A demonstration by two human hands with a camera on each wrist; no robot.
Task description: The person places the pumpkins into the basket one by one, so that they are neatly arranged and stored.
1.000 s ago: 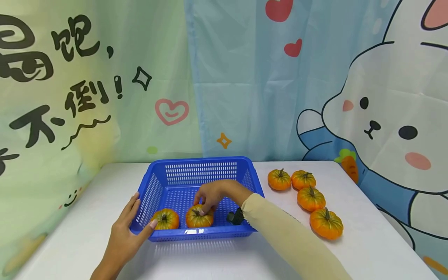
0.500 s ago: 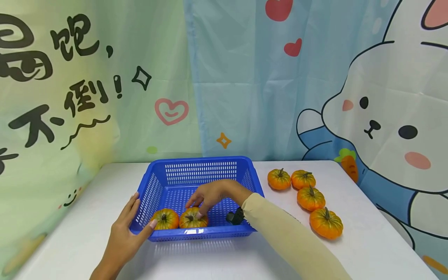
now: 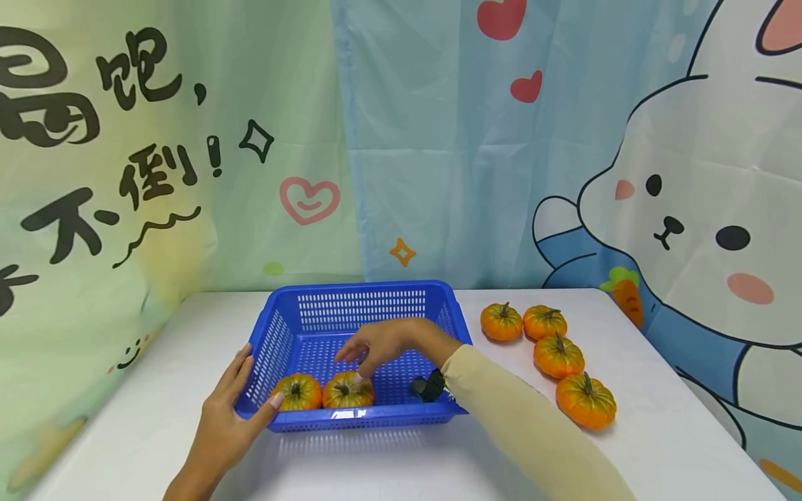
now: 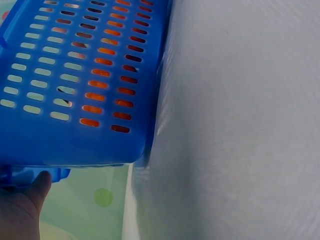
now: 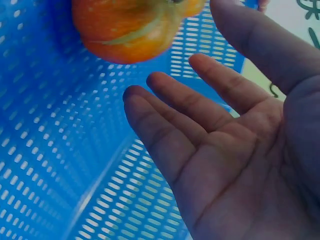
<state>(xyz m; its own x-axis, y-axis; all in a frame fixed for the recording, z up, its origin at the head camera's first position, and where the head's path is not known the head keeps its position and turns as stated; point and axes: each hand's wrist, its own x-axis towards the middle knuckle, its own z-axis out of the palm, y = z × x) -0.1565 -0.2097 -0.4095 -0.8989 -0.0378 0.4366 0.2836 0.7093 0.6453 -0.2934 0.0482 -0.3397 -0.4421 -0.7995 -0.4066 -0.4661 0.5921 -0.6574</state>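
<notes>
A blue plastic basket with slotted walls stands on the white table. My left hand holds its near left corner, thumb over the front rim and fingers along the left side. Inside, two small orange pumpkins sit side by side at the front wall: a left pumpkin and a right pumpkin. Just above the right pumpkin is my right hand, fingers spread and relaxed. The right wrist view shows the palm with nothing in it and the fingertips apart from an orange pumpkin.
Right of the basket, several more pumpkins lie in a bent row on the table. A black device shows at the right wrist, over the basket's right end. A printed curtain hangs behind the table.
My right hand has slid the right pumpkin left against the other one, then let go and lifted slightly. The left hand stays at the basket corner.
</notes>
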